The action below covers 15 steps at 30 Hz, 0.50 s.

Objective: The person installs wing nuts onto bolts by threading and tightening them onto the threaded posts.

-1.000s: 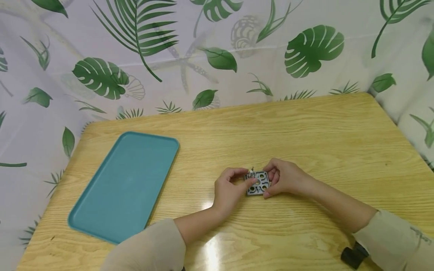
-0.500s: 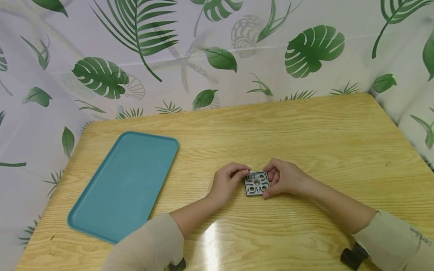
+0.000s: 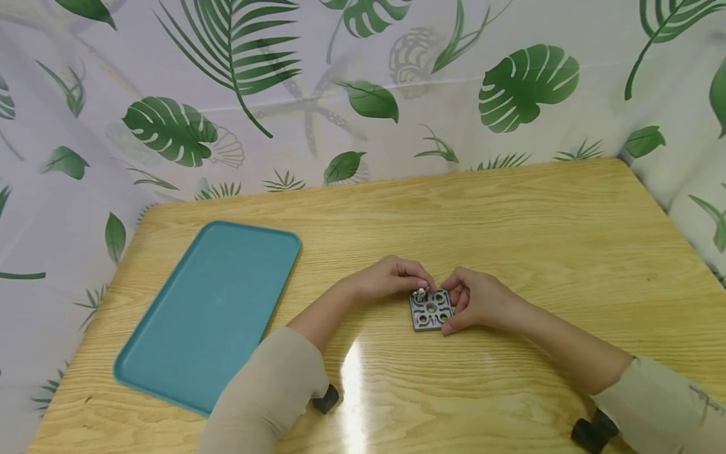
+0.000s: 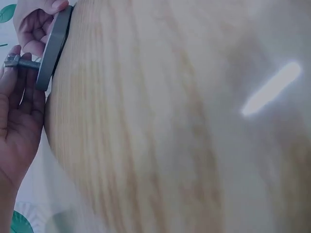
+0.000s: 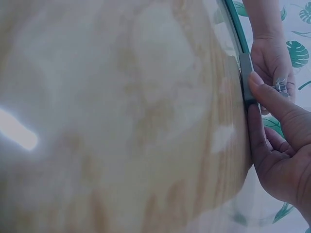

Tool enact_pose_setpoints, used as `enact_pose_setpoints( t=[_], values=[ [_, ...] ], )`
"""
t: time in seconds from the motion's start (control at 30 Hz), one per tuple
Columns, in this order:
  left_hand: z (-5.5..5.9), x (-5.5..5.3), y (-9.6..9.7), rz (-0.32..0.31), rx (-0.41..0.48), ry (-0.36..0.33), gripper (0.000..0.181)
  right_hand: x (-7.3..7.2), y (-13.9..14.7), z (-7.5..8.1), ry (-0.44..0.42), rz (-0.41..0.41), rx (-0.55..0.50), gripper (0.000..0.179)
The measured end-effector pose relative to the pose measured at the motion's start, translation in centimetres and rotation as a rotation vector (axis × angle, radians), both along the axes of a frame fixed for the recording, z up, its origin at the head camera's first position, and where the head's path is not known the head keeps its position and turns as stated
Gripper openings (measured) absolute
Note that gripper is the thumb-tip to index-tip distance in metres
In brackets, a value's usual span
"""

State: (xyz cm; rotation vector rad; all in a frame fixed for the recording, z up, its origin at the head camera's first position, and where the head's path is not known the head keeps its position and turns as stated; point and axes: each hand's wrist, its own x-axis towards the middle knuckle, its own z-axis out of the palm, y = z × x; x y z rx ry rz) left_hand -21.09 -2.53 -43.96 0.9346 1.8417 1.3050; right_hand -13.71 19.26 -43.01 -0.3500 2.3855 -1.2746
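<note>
On the wooden table [image 3: 510, 221], right of the teal tray [image 3: 210, 315] and well apart from it, a square metal plate [image 3: 423, 309] sits with its holed face upward. The right hand [image 3: 479, 300] grasps its right side, thumb at the near corner, fingers curled along the edge farther back, presumably to steady it. The left hand [image 3: 396, 277] is at the head of a bolt [image 3: 420, 294], fingers bent; whether they pinch it or merely touch cannot be determined. Their position appears chosen for guiding or turning. The bolt stands at the plate's far-left corner hole, head uppermost, shank partly exposed; its long axis runs roughly square to the plate's face. The plate, near equal-sided, has no evident long axis.
</note>
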Motion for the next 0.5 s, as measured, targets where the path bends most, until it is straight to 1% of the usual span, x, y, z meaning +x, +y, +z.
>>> enact_pose_setpoints(
  t=[0.07,0.13,0.2,0.27,0.37,0.43,0.5],
  values=[
    [-0.2,0.1,0.0,0.046,0.007,-0.029,0.025,0.0,-0.1,0.1,0.003,0.001,-0.004,0.068],
    [-0.5,0.5,-0.2,0.125,0.044,-0.048,0.03,0.0,-0.2,0.1,0.01,0.001,-0.006,0.068],
    [-0.9,1.1,-0.3,0.219,0.094,-0.05,0.034,0.0,-0.2,0.0,0.01,-0.002,-0.004,0.068],
    [-1.1,1.9,-0.5,0.314,0.144,-0.052,0.034,0.0,-0.2,0.0,0.005,-0.008,-0.005,0.068],
    [-1.1,3.4,-0.8,0.435,0.151,-0.024,0.03,0.0,-0.1,-0.1,-0.004,-0.012,-0.004,0.069],
    [-1.0,4.5,-1.0,0.491,0.14,-0.022,0.03,0.0,-0.1,-0.1,-0.005,-0.01,-0.008,0.069],
    [-1.0,5.3,-1.1,0.528,0.126,-0.001,0.031,-0.1,-0.1,-0.1,-0.005,-0.006,-0.01,0.069]
  ],
)
